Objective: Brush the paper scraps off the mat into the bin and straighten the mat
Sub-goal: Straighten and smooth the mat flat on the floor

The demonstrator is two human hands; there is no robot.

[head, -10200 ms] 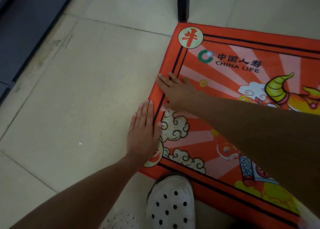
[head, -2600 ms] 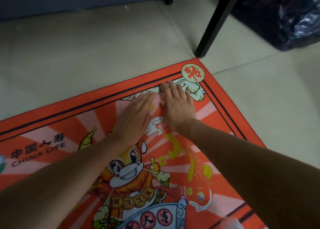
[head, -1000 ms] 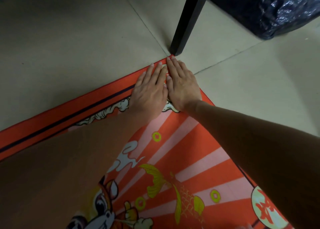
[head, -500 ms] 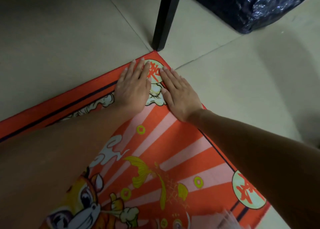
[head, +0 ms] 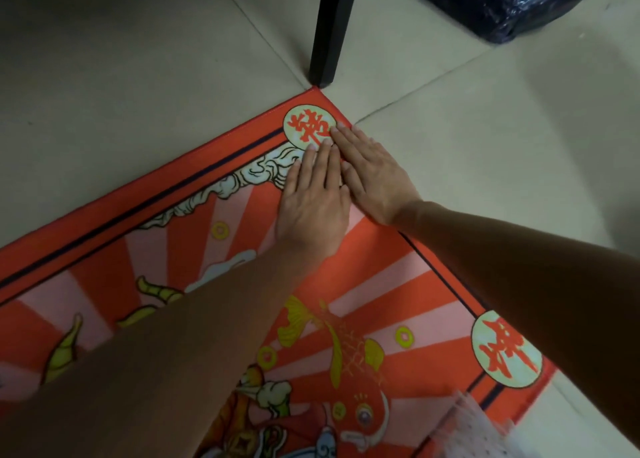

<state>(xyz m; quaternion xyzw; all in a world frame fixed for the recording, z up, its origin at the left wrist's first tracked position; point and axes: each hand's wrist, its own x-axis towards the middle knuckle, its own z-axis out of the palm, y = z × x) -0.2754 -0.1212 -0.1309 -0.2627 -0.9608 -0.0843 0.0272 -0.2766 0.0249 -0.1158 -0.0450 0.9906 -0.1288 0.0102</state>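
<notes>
A red mat with a cartoon print lies flat on the pale tiled floor. Its far corner carries a round cream badge with a red character. My left hand lies palm down on the mat just below that badge, fingers straight and together. My right hand lies flat beside it along the mat's right border, fingertips touching the badge's edge. The two hands touch at the fingers. I see no paper scraps on the visible mat.
A black furniture leg stands on the floor right at the mat's far corner. A dark plastic bin bag sits at the top right. A second round badge marks the mat's near right corner. White fabric shows at the bottom right.
Both hands have slid back from the mat's far corner, so the round badge shows fully. They have closed together again after being spread apart half a second ago.
</notes>
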